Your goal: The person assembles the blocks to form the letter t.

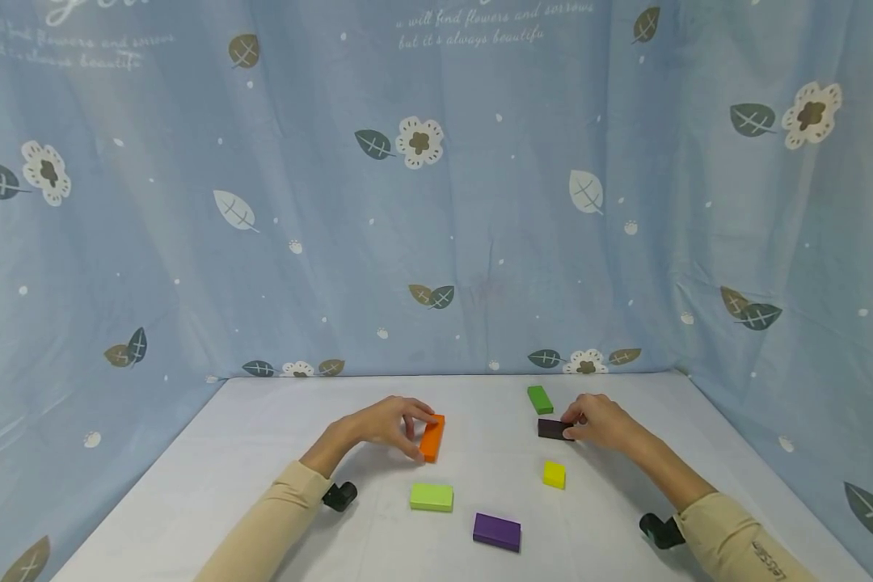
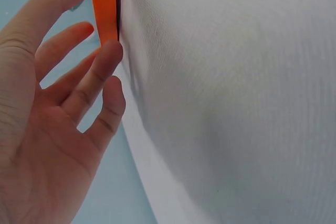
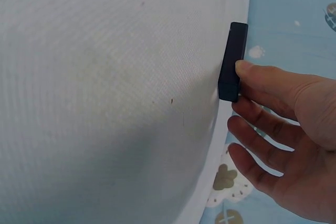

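My left hand (image 1: 395, 426) spans an orange block (image 1: 432, 439), its thumb at the near end and fingertips at the far end. In the left wrist view the thumb and a fingertip meet that block, while the other fingers spread loosely. On the right, my right hand (image 1: 602, 422) pinches one end of a black block (image 1: 551, 429) between thumb and fingers. The right wrist view shows the thumb on the black block's face, with the lower fingers fanned out below it. Just behind the black block lies a green block (image 1: 540, 399).
A yellow block (image 1: 554, 474) lies in front of the black one. Nearer the front are a lime-green block (image 1: 432, 497) and a purple block (image 1: 497, 533). The white table (image 1: 276, 412) ends at a blue patterned curtain (image 1: 320, 186) at the back and sides.
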Motion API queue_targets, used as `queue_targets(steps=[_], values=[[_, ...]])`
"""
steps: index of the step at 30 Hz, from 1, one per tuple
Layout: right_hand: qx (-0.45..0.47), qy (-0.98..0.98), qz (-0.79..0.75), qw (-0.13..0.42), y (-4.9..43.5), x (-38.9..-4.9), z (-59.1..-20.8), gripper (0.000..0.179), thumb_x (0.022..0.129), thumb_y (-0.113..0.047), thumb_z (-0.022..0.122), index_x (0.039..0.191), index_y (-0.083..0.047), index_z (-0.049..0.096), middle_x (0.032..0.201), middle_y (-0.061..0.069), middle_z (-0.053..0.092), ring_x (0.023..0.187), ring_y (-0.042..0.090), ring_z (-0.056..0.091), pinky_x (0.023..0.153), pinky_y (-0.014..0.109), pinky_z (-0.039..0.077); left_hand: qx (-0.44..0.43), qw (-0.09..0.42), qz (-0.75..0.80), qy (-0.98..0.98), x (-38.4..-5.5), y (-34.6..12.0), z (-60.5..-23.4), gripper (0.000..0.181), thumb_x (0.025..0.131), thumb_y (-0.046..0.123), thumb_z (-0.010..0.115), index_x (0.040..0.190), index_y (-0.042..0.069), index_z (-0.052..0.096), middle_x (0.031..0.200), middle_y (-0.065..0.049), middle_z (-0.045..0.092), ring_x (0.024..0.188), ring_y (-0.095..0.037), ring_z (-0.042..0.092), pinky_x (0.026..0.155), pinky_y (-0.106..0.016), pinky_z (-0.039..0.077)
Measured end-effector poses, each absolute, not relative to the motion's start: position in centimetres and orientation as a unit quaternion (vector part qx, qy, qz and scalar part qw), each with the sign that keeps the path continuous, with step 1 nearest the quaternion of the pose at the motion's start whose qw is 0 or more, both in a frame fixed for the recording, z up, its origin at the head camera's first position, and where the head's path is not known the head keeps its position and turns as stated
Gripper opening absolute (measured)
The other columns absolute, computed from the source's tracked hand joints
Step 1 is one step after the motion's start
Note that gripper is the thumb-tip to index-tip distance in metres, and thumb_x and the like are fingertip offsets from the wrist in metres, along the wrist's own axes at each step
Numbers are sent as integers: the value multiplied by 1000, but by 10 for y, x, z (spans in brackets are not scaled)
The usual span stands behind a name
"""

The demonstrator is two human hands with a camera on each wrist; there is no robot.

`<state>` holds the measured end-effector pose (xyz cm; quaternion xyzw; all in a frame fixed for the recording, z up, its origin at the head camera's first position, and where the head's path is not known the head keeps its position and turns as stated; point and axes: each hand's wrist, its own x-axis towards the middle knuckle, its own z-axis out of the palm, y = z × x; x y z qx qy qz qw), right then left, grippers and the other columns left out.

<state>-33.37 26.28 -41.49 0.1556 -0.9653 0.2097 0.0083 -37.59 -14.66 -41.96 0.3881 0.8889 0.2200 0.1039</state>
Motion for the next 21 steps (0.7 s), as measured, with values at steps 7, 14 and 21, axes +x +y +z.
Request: queue_targets(steps=[7, 14, 21], values=[[167, -963, 210, 10, 263, -332, -415, 22, 81, -12, 79, 101, -2, 75, 91, 3, 70, 77, 12, 61, 67, 27, 54, 387, 96, 216, 891, -376, -143, -422, 66, 72, 42, 84, 132, 23, 65, 137, -2, 59, 100, -8, 60, 95, -36, 46], [167, -963, 210, 16, 262, -329, -413, 22, 79, -11, 80, 99, -3, 76, 90, 2, 70, 79, 14, 61, 68, 30, 53, 392, 89, 221, 889, -376, -140, -422, 66, 73, 44, 84, 132, 22, 64, 137, -2, 58, 116, -16, 57, 102, -40, 46], [168, -962, 213, 15, 263, -329, -413, 22, 80, -12, 80, 100, -3, 76, 91, 3, 71, 79, 14, 61, 66, 29, 53, 395, 81, 224, 887, -375, -133, -419, 66, 74, 43, 83, 132, 19, 64, 136, 0, 59, 126, -17, 53, 105, -39, 45]])
